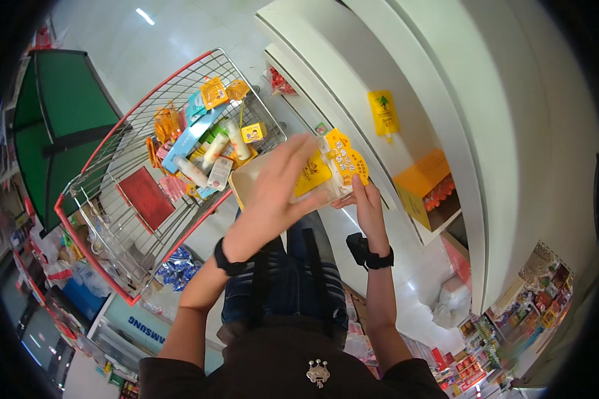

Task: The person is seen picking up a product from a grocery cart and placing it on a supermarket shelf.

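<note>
In front of my body is a pale open display box (246,184) with a yellow printed header card (348,161). A yellow pouch (315,177) lies in it. My right hand (366,198) pinches the box's near right edge by the card, thumb over the front. Over the box's left part hovers my left hand (276,186), slightly blurred, its fingers stretched out and the thumb apart. Nothing shows in its grip, though the palm side is hidden. Part of the box and its contents lie behind this hand.
To the left stands a wire shopping cart (134,126) with red rims, loaded with white bottles (235,138), orange packets (214,92) and small boxes. On the right, a white shelf unit (412,86) bears a yellow spouted pouch (383,113) and an orange open carton (416,176) of red-orange packets.
</note>
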A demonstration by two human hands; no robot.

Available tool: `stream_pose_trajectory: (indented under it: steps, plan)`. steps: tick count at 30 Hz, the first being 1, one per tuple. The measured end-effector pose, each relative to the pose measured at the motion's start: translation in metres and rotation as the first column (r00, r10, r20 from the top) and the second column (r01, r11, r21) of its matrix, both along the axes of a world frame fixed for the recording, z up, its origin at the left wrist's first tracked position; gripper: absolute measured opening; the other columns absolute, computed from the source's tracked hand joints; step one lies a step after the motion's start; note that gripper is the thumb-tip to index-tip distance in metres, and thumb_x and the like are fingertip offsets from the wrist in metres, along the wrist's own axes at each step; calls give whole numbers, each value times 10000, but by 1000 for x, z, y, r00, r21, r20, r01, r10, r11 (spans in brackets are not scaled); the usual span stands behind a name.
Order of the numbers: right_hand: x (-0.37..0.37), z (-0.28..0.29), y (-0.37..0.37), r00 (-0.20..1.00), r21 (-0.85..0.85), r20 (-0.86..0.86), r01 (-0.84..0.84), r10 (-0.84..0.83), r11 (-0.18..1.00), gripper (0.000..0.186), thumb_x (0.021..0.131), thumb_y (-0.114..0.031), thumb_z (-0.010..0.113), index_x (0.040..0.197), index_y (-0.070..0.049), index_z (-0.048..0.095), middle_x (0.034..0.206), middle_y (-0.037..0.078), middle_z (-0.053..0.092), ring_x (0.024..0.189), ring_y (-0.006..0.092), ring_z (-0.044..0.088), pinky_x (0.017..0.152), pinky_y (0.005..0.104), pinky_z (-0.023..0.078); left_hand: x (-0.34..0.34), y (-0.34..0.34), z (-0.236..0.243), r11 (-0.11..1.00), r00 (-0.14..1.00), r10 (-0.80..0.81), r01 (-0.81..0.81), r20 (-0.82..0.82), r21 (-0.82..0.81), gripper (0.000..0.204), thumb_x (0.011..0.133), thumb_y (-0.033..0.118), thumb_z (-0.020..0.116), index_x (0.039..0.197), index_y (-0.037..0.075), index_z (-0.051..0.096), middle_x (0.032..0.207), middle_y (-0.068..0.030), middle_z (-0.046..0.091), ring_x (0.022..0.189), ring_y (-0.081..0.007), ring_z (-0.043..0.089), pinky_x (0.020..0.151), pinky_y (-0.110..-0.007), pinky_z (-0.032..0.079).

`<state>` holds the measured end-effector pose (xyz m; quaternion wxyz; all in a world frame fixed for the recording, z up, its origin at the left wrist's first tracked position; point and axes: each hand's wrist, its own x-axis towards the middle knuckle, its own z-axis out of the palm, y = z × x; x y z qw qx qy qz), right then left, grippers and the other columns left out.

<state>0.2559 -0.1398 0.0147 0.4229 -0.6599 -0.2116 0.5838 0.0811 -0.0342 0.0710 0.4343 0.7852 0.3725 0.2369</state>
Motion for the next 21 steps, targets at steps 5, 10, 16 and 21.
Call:
stream_pose_trajectory:
  steps: [5,10,16,21]
  plan:
    - [9,-1,-10,1000,9,-6,29,-28,1000,379,970,-262,411,919,73,581,736,106,642,614,127,629,572,217,503,-44,26,-1,950,981,103,-145,-162,-276,628,789,325,684,1271,13,428,1249,-159,484,1165,-273,470,959,-365,380]
    - [14,-5,-9,992,52,56,-113,110,992,372,963,-266,430,929,69,587,729,95,639,623,120,622,586,224,494,-64,16,-53,559,998,-29,-32,-58,-828,707,806,399,654,1332,25,365,1269,-109,468,1166,-193,454,969,-341,365]
    - [23,-13,7,988,130,42,-152,148,980,330,958,-249,437,1047,43,562,724,81,618,630,109,604,580,226,488,-67,-21,-77,431,992,39,95,124,-898,675,789,26,566,1397,72,276,1346,-62,390,1179,-152,431,979,-269,348]
    - [70,-72,11,822,138,449,323,-350,936,329,878,-231,590,1083,21,535,813,93,593,599,155,588,595,266,483,-70,-39,-85,491,961,232,20,152,-871,681,775,-70,445,1411,107,274,1382,-48,359,1235,-157,379,1013,-275,299]
